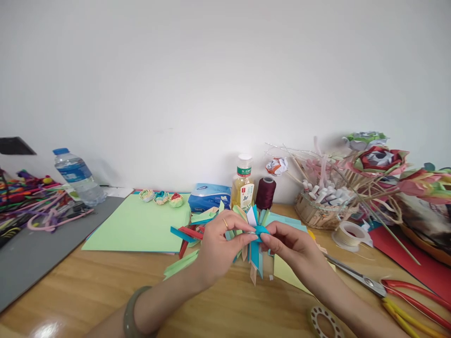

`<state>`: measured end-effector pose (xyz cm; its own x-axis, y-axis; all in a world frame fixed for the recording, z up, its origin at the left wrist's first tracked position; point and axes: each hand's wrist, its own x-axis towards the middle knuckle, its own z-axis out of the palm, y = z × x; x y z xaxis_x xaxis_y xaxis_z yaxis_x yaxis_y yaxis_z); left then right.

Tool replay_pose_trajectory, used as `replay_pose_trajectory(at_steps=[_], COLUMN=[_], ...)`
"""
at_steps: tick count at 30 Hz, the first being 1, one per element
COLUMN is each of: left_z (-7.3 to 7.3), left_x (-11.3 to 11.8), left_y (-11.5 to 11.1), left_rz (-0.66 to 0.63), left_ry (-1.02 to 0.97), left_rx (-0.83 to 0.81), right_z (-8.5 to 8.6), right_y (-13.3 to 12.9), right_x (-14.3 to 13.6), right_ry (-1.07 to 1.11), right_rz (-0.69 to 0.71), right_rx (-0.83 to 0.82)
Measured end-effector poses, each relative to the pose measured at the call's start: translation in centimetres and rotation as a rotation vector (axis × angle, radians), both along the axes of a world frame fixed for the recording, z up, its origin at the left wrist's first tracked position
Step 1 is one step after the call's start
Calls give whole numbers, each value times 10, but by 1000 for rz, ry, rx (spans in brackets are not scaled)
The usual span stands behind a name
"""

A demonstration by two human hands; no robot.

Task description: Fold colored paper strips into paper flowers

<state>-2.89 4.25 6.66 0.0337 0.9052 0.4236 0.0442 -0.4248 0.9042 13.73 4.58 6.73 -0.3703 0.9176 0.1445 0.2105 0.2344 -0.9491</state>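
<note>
The blue paper (261, 231) is a bright little folded lump, kinda knot-like, and it's held up over the table (225, 307), by a bunch of coloured strips (190, 232). It's pinched at its left edge by the left hand (225, 239), thumb and finger nearly together, and at its right by the right hand (292, 241), same deal. Its underside can't really be seen.

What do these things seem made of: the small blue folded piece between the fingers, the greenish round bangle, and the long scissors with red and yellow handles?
Small blue folded piece: probably matte paper, with flat faces and creases.
Greenish round bangle: smooth, soft shine; perhaps stone, possibly plastic.
Long scissors: grey, metallic-looking blades; glossy handles, likely plastic.
</note>
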Motion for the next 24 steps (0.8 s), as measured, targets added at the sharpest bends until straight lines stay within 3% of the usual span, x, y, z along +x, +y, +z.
replay_pose_trajectory(at_steps=[6, 17, 20, 24], left_z=[3, 3, 4, 6], left_x=[2, 2, 0, 0], left_y=[3, 2, 2, 2], left_rz=[-51, -56, -33, -34], left_ry=[-242, -271, -254, -237], left_rx=[-315, -337, -351, -394], right_z=[4, 4, 1, -3], right_y=[-1, -1, -2, -6], right_x=[-1, -1, 0, 2], right_ry=[98, 70, 6, -202], right_rz=[-11, -16, -89, -222], right_rx=[-158, -150, 24, 626])
